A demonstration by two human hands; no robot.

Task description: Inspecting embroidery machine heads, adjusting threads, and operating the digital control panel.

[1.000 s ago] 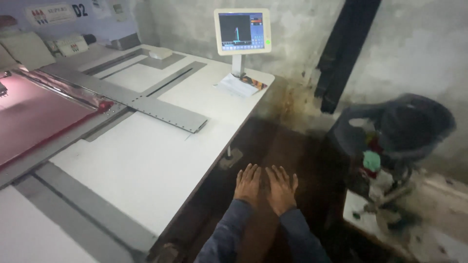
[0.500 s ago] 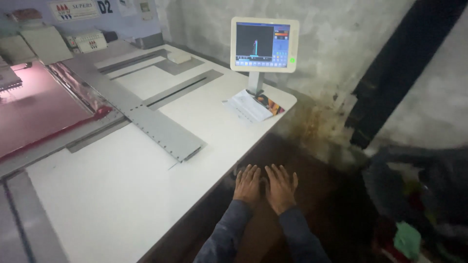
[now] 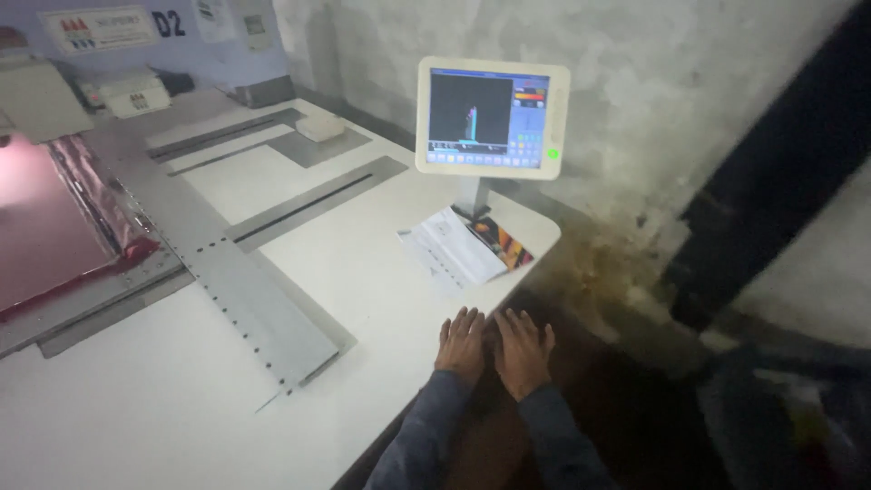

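My left hand and my right hand lie flat, side by side, palms down, on the front edge of a large white machine table. Both hold nothing and their fingers are spread a little. Dark blue sleeves cover both forearms. Just beyond my hands lies a thin booklet with a colourful cover. Behind it a white touch-screen control panel stands on a short post, its display lit.
A perforated grey metal bar runs across the table to the left, framing shiny red fabric. Grey slots cut across the table top. A stained concrete wall rises behind, with a dark floor and a dark bundle at the lower right.
The view has swung left and closer to the table; the control panel and booklet now sit nearer the middle. My hands stay flat on the table edge.
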